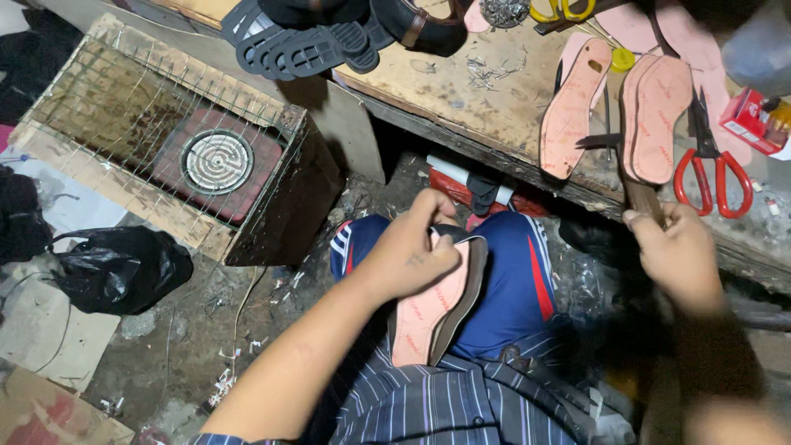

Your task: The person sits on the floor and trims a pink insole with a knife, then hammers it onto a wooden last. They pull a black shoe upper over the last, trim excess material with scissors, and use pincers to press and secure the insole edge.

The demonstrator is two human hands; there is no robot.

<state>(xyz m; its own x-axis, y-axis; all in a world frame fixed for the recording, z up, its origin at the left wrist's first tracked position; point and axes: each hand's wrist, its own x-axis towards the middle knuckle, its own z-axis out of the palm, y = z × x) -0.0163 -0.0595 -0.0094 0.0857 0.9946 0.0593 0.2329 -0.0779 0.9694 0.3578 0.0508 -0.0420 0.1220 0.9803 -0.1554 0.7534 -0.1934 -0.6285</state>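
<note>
Sole (428, 317): pink insole face on a dark backing, lying on the person's lap over the blue trousers (511, 288).
Left hand (408, 251): fingers closed over the upper end of the sole, thumb side pressing it down on the thigh.
Right hand (680, 251): fingers wrapped round a brown handle (643, 198) at the bench edge — the tool's head shows dark beside the insoles, kind unclear.
Handling: judged light, thin and flexible; likely bends if held by one end, so a grip across the waist or flat support suits it. Pink face looks matte, not slippery.
Bench (486, 91): worn wood, scattered with metal bits.
Insoles (614, 111): several pink ones lying on the bench, near the handle.
Scissors (713, 169): red-handled, right of the insoles.
Packet (750, 119): small red box — far right of bench, by the scissors.
Black soles (305, 41): ribbed, stacked at top.
Heater (217, 161): round coil in a wire-topped wooden box, left.
Bag (119, 268): black plastic, on the floor below the heater.
</note>
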